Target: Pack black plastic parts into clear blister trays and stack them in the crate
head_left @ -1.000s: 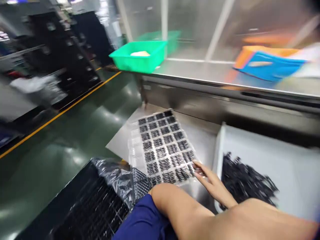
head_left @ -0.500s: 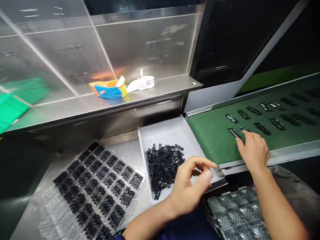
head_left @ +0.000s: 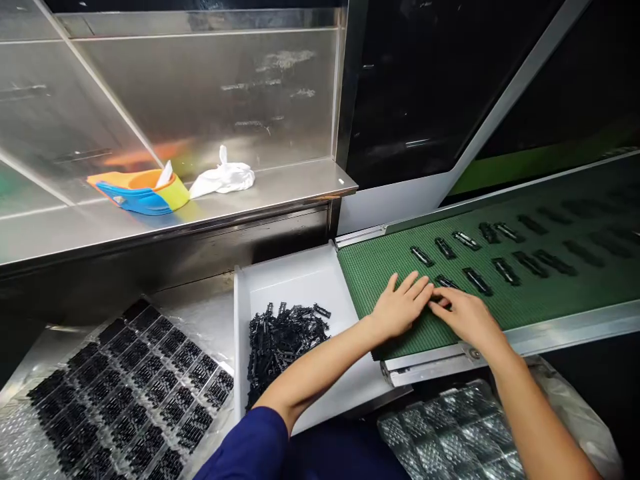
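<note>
My left hand [head_left: 403,309] lies over the green conveyor belt [head_left: 363,277] near its left end, palm down, with its fingers stretched out and apart. Touching or nearly touching its fingertips is my right hand [head_left: 470,319], whose fingers are bent together in a pinch; whatever they may hold is hidden. Just beyond the hands is a small black plastic part [head_left: 445,283], partly covered by the fingers. Other such parts, like this dark one [head_left: 477,281], lie in two rows along the belt.
Below the belt's end a white tray [head_left: 310,272] holds a heap of black parts [head_left: 285,343]. Left of it lies a clear compartment tray [head_left: 220,363] of sorted black parts. Empty-looking clear trays [head_left: 450,427] sit below the belt. A blue-orange visor-like object [head_left: 143,193] and white cloth [head_left: 225,179] lie on the shelf.
My left hand has moved from above the white tray to the right, over the belt. My right hand has drawn nearer to it. The camera view has turned right.
</note>
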Demonstrator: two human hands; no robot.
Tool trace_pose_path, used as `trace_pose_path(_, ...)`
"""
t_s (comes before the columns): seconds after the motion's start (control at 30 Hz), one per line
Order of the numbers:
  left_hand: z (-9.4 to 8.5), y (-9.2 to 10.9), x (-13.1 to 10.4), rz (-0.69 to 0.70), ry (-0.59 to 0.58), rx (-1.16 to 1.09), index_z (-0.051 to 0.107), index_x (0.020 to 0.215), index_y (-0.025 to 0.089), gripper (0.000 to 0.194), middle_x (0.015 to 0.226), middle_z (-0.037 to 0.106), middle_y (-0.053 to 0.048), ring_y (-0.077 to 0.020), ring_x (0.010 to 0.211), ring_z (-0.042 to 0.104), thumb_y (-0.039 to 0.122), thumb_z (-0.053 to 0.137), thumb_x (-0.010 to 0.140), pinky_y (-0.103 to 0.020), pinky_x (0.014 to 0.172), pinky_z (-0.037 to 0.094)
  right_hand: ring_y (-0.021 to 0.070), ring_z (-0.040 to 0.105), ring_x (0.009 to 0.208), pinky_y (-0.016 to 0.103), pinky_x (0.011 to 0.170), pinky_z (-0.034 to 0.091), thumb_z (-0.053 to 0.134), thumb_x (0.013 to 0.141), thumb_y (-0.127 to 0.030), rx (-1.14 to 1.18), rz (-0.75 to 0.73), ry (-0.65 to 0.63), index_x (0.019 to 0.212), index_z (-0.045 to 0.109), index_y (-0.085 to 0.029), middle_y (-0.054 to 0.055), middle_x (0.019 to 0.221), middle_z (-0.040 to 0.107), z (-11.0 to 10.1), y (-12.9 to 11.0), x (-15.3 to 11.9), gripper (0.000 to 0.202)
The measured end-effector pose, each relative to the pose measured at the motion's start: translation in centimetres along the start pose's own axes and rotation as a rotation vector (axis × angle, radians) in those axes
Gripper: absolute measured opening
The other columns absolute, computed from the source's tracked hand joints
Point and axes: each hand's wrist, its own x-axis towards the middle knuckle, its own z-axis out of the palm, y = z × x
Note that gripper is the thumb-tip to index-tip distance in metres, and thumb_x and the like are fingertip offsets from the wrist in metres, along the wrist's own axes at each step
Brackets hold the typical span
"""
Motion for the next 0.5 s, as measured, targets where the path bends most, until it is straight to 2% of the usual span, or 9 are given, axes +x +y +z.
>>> trace_pose_path(0.1,-0.2,-1.6,2.4,0.078,-0.07,-0.103,0.057,0.129,0.012,0.039,0.135,0.062,-0.014,-0.024,0.133,0.053,0.009,0.034,0.097,-0.047,0.119,0.031,0.0301,0.067,0.084,0.038,0.065,0.048,0.049,0.087,-0.04,-0.108,0.105,0.064,0.103,0.069,-0.018,0.016,0.105,0.071,-1.6,1.7,1.1,0.033)
trace_pose_path(0.17,-0.6,-2.5,2.2,0.045,-0.058,-0.206,0.063,0.115,0.012,0.033,0.117,0.069,-0.013,-0.0221,0.116,0.063,0.015,0.034,0.1,-0.041,0.113,0.038,0.0315,0.066,0.08,0.039,0.06,0.045,0.05,0.086,-0.043,-0.158,0.145,0.061,0.098,0.07,-0.018,0.018,0.104,0.072,-2.8,2.5,1.3,0.034)
trace_pose_path(0.2,-0.8,-2.8,1.4,-0.012,-0.017,-0.285,0.063,0.111,0.013,0.03,0.113,0.07,-0.013,-0.0221,0.112,0.064,0.02,0.036,0.101,-0.039,0.109,0.042,0.031,0.066,0.077,0.038,0.058,0.044,0.05,0.087,-0.045,-0.17,0.151,0.048,0.096,0.071,-0.018,0.018,0.104,0.073,-3.3,2.6,1.2,0.035)
trace_pose_path(0.3,-0.8,-2.6,-4.0,-0.323,0.167,-0.736,0.057,0.106,0.017,0.022,0.11,0.07,-0.012,-0.0211,0.102,0.068,0.033,0.043,0.101,-0.035,0.093,0.05,0.0319,0.069,0.079,0.04,0.061,0.048,0.043,0.09,-0.049,-0.164,0.132,0.006,0.099,0.072,-0.02,0.017,0.105,0.074,-4.5,0.7,-0.5,0.042)
trace_pose_path(0.37,-0.4,-1.5,-9.3,-0.555,0.238,-1.154,0.051,0.102,0.019,0.017,0.105,0.071,-0.009,-0.017,0.085,0.071,0.035,0.046,0.1,-0.032,0.083,0.053,0.0312,0.071,0.091,0.041,0.073,0.055,0.041,0.092,-0.051,-0.03,0.018,-0.063,0.104,0.073,-0.022,0.014,0.108,0.075,-4.7,-2.7,-2.6,0.044)
trace_pose_path(0.43,0.0,0.1,-14.8,-0.734,0.24,-1.524,0.044,0.1,0.02,0.019,0.099,0.072,-0.007,-0.0124,0.068,0.07,0.038,0.051,0.098,-0.028,0.073,0.052,0.0263,0.071,0.102,0.035,0.087,0.056,0.043,0.094,-0.051,0.251,-0.202,-0.25,0.107,0.073,-0.027,0.007,0.112,0.075,-4.4,-7.5,-5.2,0.04)
trace_pose_path(0.5,0.1,1.6,-19.9,-0.84,0.204,-1.777,0.041,0.1,0.02,0.029,0.094,0.072,-0.005,-0.011,0.061,0.068,0.043,0.059,0.094,-0.026,0.067,0.051,0.0228,0.072,0.1,0.031,0.087,0.058,0.043,0.097,-0.049,0.473,-0.394,-0.546,0.105,0.073,-0.029,0.005,0.111,0.075,-3.5,-12.9,-7.8,0.038)
